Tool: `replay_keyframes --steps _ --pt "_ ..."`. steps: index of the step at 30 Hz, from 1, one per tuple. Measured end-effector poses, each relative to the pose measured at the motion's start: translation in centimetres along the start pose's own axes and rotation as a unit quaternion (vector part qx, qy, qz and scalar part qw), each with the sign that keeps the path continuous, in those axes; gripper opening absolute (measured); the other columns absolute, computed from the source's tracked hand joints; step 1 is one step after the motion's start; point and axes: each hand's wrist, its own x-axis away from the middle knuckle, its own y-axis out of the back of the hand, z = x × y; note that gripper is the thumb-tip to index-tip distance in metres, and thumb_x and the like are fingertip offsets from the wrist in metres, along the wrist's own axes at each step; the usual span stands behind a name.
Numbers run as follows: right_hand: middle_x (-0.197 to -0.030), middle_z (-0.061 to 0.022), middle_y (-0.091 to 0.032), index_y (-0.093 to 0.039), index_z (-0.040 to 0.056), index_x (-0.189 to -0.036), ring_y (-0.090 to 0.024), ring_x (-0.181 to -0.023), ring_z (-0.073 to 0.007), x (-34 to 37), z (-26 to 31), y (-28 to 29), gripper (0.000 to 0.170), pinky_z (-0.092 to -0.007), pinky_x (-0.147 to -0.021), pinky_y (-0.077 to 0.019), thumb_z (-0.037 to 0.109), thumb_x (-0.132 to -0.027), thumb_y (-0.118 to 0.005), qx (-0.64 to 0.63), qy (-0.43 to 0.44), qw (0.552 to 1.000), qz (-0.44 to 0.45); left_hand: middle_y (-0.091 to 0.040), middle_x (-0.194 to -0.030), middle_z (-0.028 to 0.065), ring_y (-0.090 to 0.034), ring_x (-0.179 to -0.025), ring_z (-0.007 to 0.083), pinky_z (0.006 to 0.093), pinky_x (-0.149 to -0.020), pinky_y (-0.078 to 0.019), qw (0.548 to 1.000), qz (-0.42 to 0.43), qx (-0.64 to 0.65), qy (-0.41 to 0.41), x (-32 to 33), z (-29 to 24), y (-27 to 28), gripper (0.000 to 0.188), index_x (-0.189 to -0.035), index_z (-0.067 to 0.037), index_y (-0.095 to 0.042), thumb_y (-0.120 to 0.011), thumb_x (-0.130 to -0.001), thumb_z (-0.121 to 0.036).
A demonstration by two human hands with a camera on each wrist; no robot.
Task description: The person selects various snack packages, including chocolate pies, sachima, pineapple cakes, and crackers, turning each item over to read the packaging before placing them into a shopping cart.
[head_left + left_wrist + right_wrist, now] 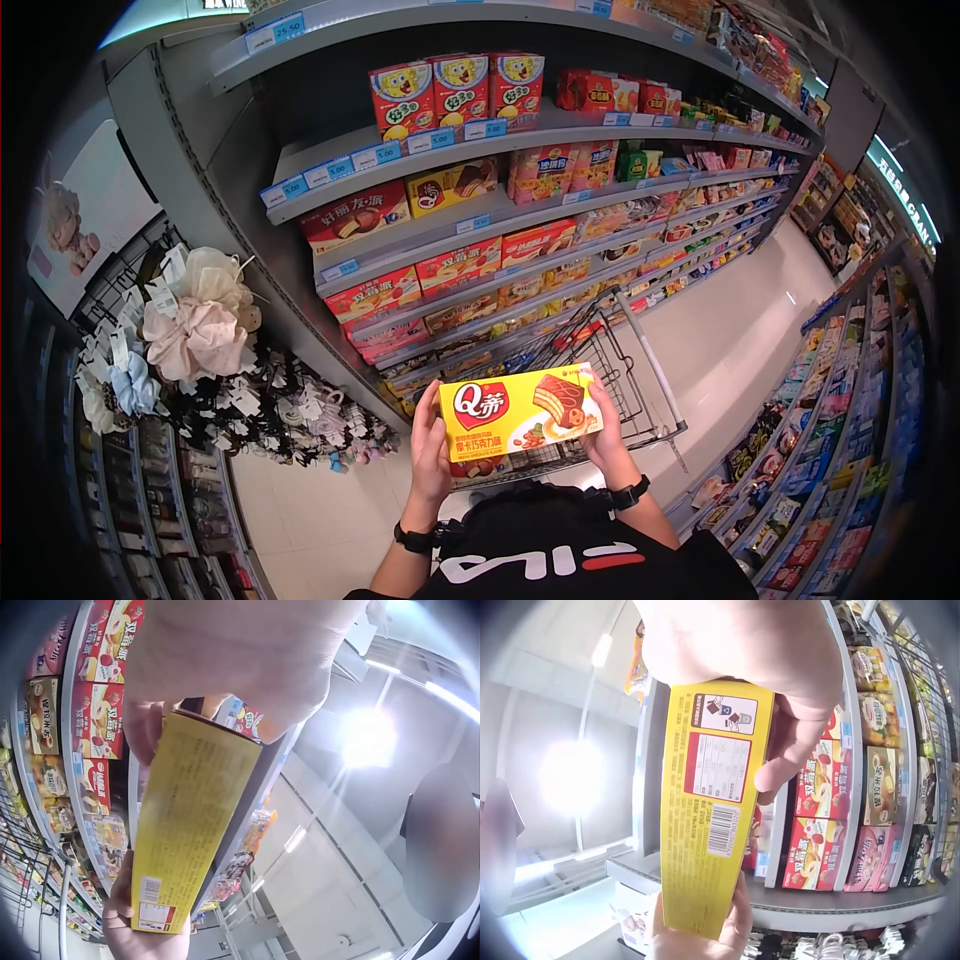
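A yellow box (522,412) with a red heart-shaped logo and pictured cake is held level in front of the chest. The left hand (431,450) grips its left end and the right hand (606,430) its right end, thumbs toward the front. The left wrist view has a printed narrow side of the box (191,817) between the near left hand (232,660) and the far right hand (142,930). In the right wrist view, a barcode and table show on the box (709,810), with the right hand (757,660) around the near end and the left hand (705,937) at the far end.
Shelves (390,155) of boxed snacks stand ahead. A wire shopping cart (640,345) is just beyond the box, with items in it. Hair accessories (200,330) hang on a rack at left, and another packed shelf (820,430) runs along the right.
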Motion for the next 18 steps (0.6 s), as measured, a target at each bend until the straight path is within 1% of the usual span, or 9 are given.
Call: replay_keyframes --steps 3,5,9,11,13,15,16,17,18 --pt "-0.142 -0.013 -0.055 -0.039 0.0063 -0.151 -0.058 -0.13 -0.0233 0.8 -0.2 0.6 0.056 -0.0355 -0.108 -0.048 0.032 -0.103 -0.052 -0.036 -0.024 0.999 -0.009 -0.041 -0.153 0.0152 -0.044 -0.141 0.0254 0.0377 -0.117 -0.0355 0.998 0.039 -0.053 -0.018 0.6 -1.8 -0.9 0.074 -0.156 0.0 -0.032 -0.065 -0.094 -0.023" --pt "-0.141 -0.0119 -0.057 -0.04 0.0072 -0.15 -0.058 -0.129 -0.0228 1.4 -0.1 0.5 0.055 -0.0363 -0.108 -0.0489 0.033 -0.103 -0.051 -0.04 -0.038 0.998 0.0 -0.039 -0.157 0.0161 -0.043 -0.143 0.026 0.0387 -0.117 -0.0358 0.996 0.045 -0.081 -0.005 0.8 -2.0 -0.5 0.077 -0.156 0.0 -0.033 -0.069 -0.092 -0.022" --pt "-0.14 -0.0123 -0.055 -0.04 0.0076 -0.148 -0.058 -0.129 -0.0227 2.5 -0.6 0.1 0.054 -0.0369 -0.109 -0.0477 0.033 -0.102 -0.052 -0.037 0.011 0.999 -0.03 -0.033 -0.163 0.0175 -0.042 -0.144 0.0256 0.0399 -0.117 -0.0356 0.994 0.062 -0.086 0.007 1.7 -1.5 0.4 0.08 -0.157 0.001 -0.032 -0.071 -0.09 -0.022" --pt "-0.14 -0.0123 -0.054 -0.039 0.0071 -0.149 -0.056 -0.13 -0.0234 3.1 -0.8 0.4 0.054 -0.0369 -0.11 -0.046 0.032 -0.102 -0.051 -0.027 0.044 0.999 -0.012 -0.033 -0.163 0.0177 -0.045 -0.142 0.0257 0.0385 -0.116 -0.0368 0.996 0.05 -0.072 0.003 2.5 -1.6 0.3 0.083 -0.158 0.001 -0.029 -0.071 -0.09 -0.021" --pt "-0.139 -0.0135 -0.053 -0.037 0.007 -0.15 -0.056 -0.13 -0.0238 3.6 -0.8 0.1 0.058 -0.0362 -0.11 -0.0452 0.031 -0.1 -0.054 -0.02 0.052 0.998 -0.016 -0.038 -0.16 0.0169 -0.05 -0.138 0.0236 0.0355 -0.115 -0.0383 0.998 0.041 -0.046 0.018 3.0 -2.0 -0.2 0.08 -0.16 0.001 -0.027 -0.068 -0.094 -0.018" --pt "-0.138 -0.0145 -0.053 -0.036 0.0061 -0.15 -0.056 -0.128 -0.0233 4.2 -0.7 -0.3 0.062 -0.0364 -0.108 -0.0459 0.031 -0.098 -0.056 0.029 0.109 0.994 -0.003 -0.047 -0.153 0.0138 -0.054 -0.133 0.0199 0.0333 -0.113 -0.0401 0.992 0.033 0.013 0.122 3.7 -1.2 0.7 0.07 -0.157 0.002 -0.031 -0.065 -0.099 -0.017" --pt "-0.135 -0.0155 -0.053 -0.03 0.0051 -0.155 -0.057 -0.125 -0.0229 4.8 -0.4 -0.9 0.077 -0.0353 -0.108 -0.0451 0.033 -0.092 -0.064 0.042 0.111 0.993 -0.009 -0.054 -0.145 0.0097 -0.054 -0.131 0.0165 0.0328 -0.112 -0.0409 0.988 0.032 0.001 0.151 4.0 -0.9 1.3 0.064 -0.155 0.0 -0.033 -0.063 -0.102 -0.019" --pt "-0.135 -0.0155 -0.053 -0.03 0.0051 -0.155 -0.057 -0.125 -0.0229 5.4 0.0 -1.4 0.077 -0.0353 -0.108 -0.0451 0.033 -0.092 -0.064 0.046 0.104 0.994 -0.007 -0.054 -0.145 0.0097 -0.054 -0.131 0.0165 0.0328 -0.112 -0.0409 0.988 0.025 0.004 0.151 4.5 -0.8 1.4 0.064 -0.155 0.0 -0.033 -0.063 -0.102 -0.019" --pt "-0.135 -0.0156 -0.054 -0.026 0.0053 -0.158 -0.057 -0.125 -0.0225 5.8 0.3 -1.9 0.086 -0.0347 -0.108 -0.0448 0.035 -0.089 -0.068 0.086 0.123 0.989 0.017 -0.054 -0.144 0.0087 -0.054 -0.13 0.016 0.0325 -0.112 -0.041 0.989 0.026 -0.04 0.137 4.8 -0.8 1.5 0.064 -0.154 -0.001 -0.034 -0.066 -0.101 -0.02"
